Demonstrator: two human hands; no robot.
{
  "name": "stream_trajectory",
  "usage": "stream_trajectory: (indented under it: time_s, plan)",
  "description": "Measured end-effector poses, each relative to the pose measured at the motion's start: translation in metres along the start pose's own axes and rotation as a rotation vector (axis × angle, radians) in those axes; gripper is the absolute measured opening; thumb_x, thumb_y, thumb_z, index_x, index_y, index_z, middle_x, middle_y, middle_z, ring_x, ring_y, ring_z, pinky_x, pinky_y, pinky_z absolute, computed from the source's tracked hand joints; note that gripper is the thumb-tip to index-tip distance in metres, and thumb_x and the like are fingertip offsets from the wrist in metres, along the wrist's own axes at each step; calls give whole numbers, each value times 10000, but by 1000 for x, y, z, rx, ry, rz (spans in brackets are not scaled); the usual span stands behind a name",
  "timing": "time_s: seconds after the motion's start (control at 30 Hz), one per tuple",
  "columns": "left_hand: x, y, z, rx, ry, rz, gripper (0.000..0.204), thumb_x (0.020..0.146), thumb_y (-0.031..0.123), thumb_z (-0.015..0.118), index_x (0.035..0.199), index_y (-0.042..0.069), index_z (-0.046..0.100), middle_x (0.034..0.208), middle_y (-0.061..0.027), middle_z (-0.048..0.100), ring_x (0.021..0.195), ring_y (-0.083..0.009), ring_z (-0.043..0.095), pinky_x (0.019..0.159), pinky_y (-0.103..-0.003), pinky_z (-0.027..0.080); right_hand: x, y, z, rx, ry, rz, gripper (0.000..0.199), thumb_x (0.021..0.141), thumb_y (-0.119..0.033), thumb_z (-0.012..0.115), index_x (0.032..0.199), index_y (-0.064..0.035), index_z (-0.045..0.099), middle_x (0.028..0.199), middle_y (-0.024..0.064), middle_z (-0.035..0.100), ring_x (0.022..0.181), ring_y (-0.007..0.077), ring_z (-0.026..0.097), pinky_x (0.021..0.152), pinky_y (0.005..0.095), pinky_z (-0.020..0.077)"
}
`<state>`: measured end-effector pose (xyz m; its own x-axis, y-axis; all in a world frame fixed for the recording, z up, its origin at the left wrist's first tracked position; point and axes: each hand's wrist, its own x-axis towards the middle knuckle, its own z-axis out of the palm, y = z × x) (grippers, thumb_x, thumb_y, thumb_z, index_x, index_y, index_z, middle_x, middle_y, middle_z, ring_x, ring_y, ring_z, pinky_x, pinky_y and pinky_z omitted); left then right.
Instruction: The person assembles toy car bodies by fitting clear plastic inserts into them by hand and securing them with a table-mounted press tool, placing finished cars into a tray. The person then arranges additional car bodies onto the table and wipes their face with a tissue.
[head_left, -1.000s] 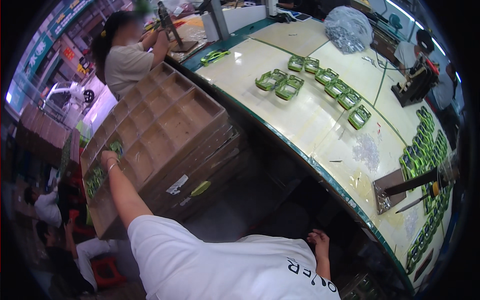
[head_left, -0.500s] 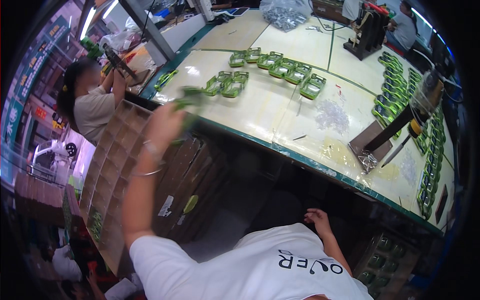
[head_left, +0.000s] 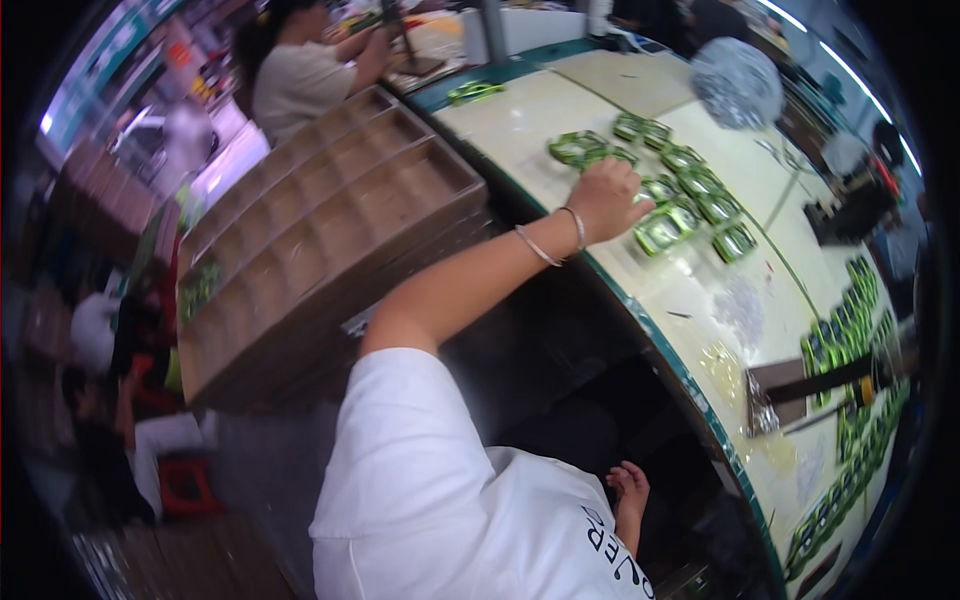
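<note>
My left hand point(head_left: 606, 200) reaches over the table with its fingers curled down on a green plastic frame point(head_left: 648, 197), which the fingers partly hide. Similar green frames point(head_left: 665, 228) with open middles lie close around it, several in a loose row on its right and a few just beyond it. Low by my body, away from the table top, my right hand point(head_left: 628, 484) hangs with loosely bent fingers apart and nothing visible in it.
A brown compartment box point(head_left: 330, 235) stands left of the table, with small green pieces point(head_left: 200, 290) in one compartment. Long rows of green parts point(head_left: 850, 480) and a dark stand point(head_left: 790, 385) occupy the right side. A clear bag point(head_left: 737, 85) lies far back; a person point(head_left: 300, 80) sits beyond the box.
My left hand, with something green in it, has moved from above the box's edge to the frames on the table. The view has swung left; my right hand stays low.
</note>
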<state>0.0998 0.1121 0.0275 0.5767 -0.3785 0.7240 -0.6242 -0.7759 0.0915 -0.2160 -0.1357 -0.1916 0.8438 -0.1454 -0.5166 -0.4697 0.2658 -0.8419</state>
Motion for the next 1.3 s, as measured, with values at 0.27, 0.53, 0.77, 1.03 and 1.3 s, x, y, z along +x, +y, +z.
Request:
stream_trajectory:
  time_s: [0.27, 0.53, 0.77, 1.03, 1.3]
  plan:
    - [-177, -214, -274, 862, 163, -770, 249, 650, 250, 596, 631, 3, 573, 685, -175, 556, 671, -336, 527, 614, -430, 407, 11, -6, 9, -95, -56, 66, 213, 767, -80, 513, 952, 26, 508, 772, 101, 571, 641, 158, 558, 606, 247, 454]
    - [-386, -235, -416, 1302, 7, -1767, 425, 680, 315, 585, 1028, 76, 543, 989, -165, 552, 970, -304, 511, 852, -401, 387, 23, 5, 21, -241, -40, 71, 194, 762, -48, 502, 944, 18, 511, 774, 85, 564, 635, 144, 544, 595, 244, 445]
    - [-524, -301, -476, 1238, 23, -1630, 199, 654, 212, 570, 723, 32, 617, 800, -174, 599, 733, -326, 591, 569, -405, 477, 29, 14, 27, -418, -3, 16, 176, 757, -39, 508, 919, 28, 527, 746, 77, 565, 630, 133, 532, 585, 237, 435]
    - [-374, -265, -413, 1139, 486, -1347, 272, 776, 160, 441, 840, -82, 546, 792, -256, 560, 764, -385, 544, 623, -448, 418, 24, 9, 26, -439, -33, 4, 189, 746, -41, 539, 920, 32, 545, 754, 81, 575, 667, 127, 538, 621, 237, 437]
    - [-121, -148, -207, 365, -70, -509, 201, 816, 149, 436, 807, -38, 507, 762, -206, 514, 726, -363, 492, 629, -412, 379, 16, 2, 28, -300, -39, 32, 192, 765, -38, 517, 945, 31, 528, 773, 85, 571, 666, 129, 542, 614, 239, 446]
